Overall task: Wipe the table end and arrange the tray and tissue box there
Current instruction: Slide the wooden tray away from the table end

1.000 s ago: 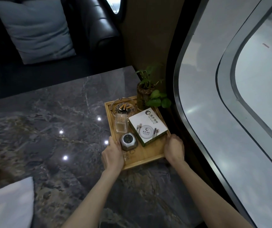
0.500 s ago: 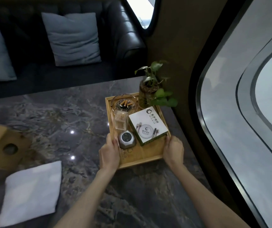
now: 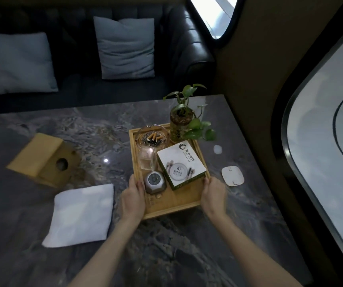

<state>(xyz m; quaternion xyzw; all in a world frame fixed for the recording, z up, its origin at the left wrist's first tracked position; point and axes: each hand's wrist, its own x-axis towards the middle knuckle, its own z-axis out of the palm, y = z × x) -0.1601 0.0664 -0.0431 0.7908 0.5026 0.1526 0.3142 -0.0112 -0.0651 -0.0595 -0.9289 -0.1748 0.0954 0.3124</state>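
A wooden tray [image 3: 176,206] sits on the dark marble table [image 3: 187,255] toward its right end. My left hand [image 3: 132,200] grips the tray's left rim and my right hand [image 3: 214,195] grips its right rim. On the tray are a glass ashtray [image 3: 153,135] with cigarette butts, a small clear glass holder [image 3: 146,158], a round metal object [image 3: 155,181], a white and green box [image 3: 182,164] and a potted plant [image 3: 182,125]. The wooden tissue box [image 3: 42,160] stands at the left. A folded white cloth [image 3: 81,214] lies left of my left hand.
A white flat coaster-like piece [image 3: 232,176] and a small white disc [image 3: 217,149] lie on the table right of the tray. Behind the table is a dark leather sofa [image 3: 189,48] with two grey cushions [image 3: 127,47]. A curved window wall [image 3: 321,141] bounds the right side.
The view has swung left and back, bringing the tissue box, cloth and white coaster into sight. The tray has shifted left, away from the table's right end, with both hands still on its rims.
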